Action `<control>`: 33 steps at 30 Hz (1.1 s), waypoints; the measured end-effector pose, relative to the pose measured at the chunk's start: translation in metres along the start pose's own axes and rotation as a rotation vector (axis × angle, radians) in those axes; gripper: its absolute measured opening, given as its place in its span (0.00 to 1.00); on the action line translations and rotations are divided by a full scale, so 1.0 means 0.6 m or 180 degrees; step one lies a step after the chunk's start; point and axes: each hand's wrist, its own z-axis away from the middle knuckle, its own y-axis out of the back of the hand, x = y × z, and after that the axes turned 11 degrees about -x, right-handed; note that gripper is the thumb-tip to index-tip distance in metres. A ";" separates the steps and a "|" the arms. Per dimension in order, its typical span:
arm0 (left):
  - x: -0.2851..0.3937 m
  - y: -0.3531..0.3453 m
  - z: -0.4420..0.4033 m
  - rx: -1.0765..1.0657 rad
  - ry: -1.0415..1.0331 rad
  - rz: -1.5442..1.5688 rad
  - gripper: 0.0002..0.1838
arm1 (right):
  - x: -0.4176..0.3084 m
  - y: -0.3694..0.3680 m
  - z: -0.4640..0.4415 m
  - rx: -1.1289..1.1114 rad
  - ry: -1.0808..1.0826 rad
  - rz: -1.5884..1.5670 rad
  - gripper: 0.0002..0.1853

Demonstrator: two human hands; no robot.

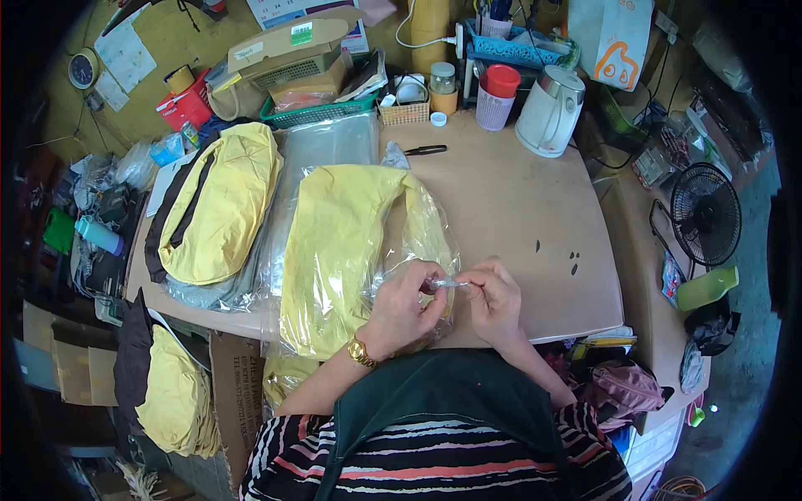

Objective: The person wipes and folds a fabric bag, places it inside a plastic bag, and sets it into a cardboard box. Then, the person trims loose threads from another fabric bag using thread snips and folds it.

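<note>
From my remote post, left hand (404,304) and right hand (494,302), fingers curled, pinch twisted clear plastic (451,283) by bagged yellow fabric (324,250); the green label (302,33) is too small to read.

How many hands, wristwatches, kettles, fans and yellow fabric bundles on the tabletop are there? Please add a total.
Hands (left hand, right hand): 2
Yellow fabric bundles (plastic-wrapped bundle, yellow-and-dark bundle): 2
Gold wristwatch: 1
White electric kettle: 1
Black fan: 1
Total: 7
</note>
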 end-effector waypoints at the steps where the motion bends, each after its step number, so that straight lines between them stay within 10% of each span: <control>1: -0.008 -0.001 0.005 -0.0095 -0.0063 -0.0093 0.14 | 0.001 0.002 0.003 -0.0220 -0.0370 -0.0502 0.04; 4: -0.029 -0.008 0.013 -0.0076 -0.0100 -0.0252 0.16 | 0.018 0.022 -0.002 -0.1464 -0.1667 -0.2509 0.05; 14: -0.026 -0.010 0.003 0.0241 -0.0908 -0.0541 0.13 | 0.031 0.025 -0.021 -0.1373 -0.2152 -0.4123 0.10; 17: -0.032 -0.018 0.008 0.0545 -0.0969 -0.0328 0.11 | 0.026 0.013 -0.018 -0.1162 -0.1869 -0.3313 0.09; 19: -0.029 -0.013 0.009 0.0696 -0.0612 -0.0004 0.08 | 0.031 0.001 -0.009 -0.0598 -0.0651 -0.0816 0.11; 23: -0.021 0.006 0.027 0.0615 -0.0177 0.0071 0.05 | 0.023 0.013 -0.008 -0.0365 -0.0592 -0.0678 0.08; 26: -0.020 0.014 0.032 -0.0023 -0.0251 0.0036 0.05 | 0.043 0.040 -0.020 -0.0714 -0.1852 -0.1801 0.10; 33: -0.011 0.005 0.029 -0.0391 -0.0696 -0.0148 0.06 | 0.083 0.041 -0.101 -0.1544 -0.1720 0.0404 0.18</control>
